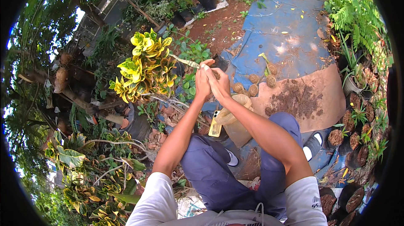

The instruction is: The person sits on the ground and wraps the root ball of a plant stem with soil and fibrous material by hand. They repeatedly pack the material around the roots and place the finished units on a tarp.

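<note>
White sleeves [153,200] frame the lower edge. Beyond the plastic bag [237,131], the left hand [202,85] and right hand [219,86] cup narrowly around a brown ball [216,74], a variegated leaf [188,62] jutting leftward; even palm pressure should firm it without bending the leaf.

Mottled green leaf [187,62] — blue tarp [277,21]

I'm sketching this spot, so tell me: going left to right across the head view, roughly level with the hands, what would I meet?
Yellow-leaved shrub → left hand → right hand → round brown balls → pale pot.
</note>
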Tool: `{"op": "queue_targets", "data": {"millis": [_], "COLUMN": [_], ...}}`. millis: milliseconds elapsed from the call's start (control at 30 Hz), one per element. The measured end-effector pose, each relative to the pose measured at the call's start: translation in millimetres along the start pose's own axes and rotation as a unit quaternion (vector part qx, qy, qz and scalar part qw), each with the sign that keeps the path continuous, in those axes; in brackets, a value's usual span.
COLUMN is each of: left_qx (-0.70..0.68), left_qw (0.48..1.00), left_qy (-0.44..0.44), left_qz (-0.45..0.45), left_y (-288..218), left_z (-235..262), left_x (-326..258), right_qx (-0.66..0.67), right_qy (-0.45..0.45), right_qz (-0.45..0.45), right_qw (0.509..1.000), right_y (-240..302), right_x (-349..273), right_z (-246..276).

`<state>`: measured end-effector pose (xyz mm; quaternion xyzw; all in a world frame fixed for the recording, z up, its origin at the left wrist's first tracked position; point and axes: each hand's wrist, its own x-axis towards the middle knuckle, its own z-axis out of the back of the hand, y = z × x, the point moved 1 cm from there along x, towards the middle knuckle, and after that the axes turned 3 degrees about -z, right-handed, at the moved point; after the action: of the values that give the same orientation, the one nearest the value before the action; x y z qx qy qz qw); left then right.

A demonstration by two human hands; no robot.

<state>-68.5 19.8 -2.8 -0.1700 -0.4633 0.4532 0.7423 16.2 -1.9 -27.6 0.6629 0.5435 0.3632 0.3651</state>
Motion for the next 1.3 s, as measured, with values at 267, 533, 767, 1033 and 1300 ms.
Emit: {"op": "queue_targets", "data": {"millis": [267, 533, 767, 1033, 1300], "left_qx": [-0.275, -0.263, -0.508, -0.600, -0.527], "left_qw": [0.954, 0.942, 0.802, 0.711, 0.798], "left_qy": [0.040, -0.003, 0.107, 0.130, -0.027], "left_qz": [0.114, 0.208, 0.296, 0.344, 0.290], "left_y": [-10.6, -59.4, -76.5, -77.1, -97.3], "left_z": [-30.1, -66.7, -101.2, -150.6, -159.3], "left_x": [6.7, 14.7, 19.1, 13.6, 10.6], "right_qx": [-0.116, -0.190, -0.416, -0.516, -0.331], "right_qy": [-0.063, -0.161, -0.149, -0.133, -0.146], "right_qz": [0.064, 0.248, 0.362, 0.432, 0.342], "right_qw": [0.989, 0.936, 0.820, 0.728, 0.867], "right_y": [22.0, 61.2, 83.5, 88.1, 92.8], "right_x": [11.0, 15.7, 4.3, -9.1, -15.7], "right_z": [21.0, 60.8, 104.9, 140.8, 144.5]}}
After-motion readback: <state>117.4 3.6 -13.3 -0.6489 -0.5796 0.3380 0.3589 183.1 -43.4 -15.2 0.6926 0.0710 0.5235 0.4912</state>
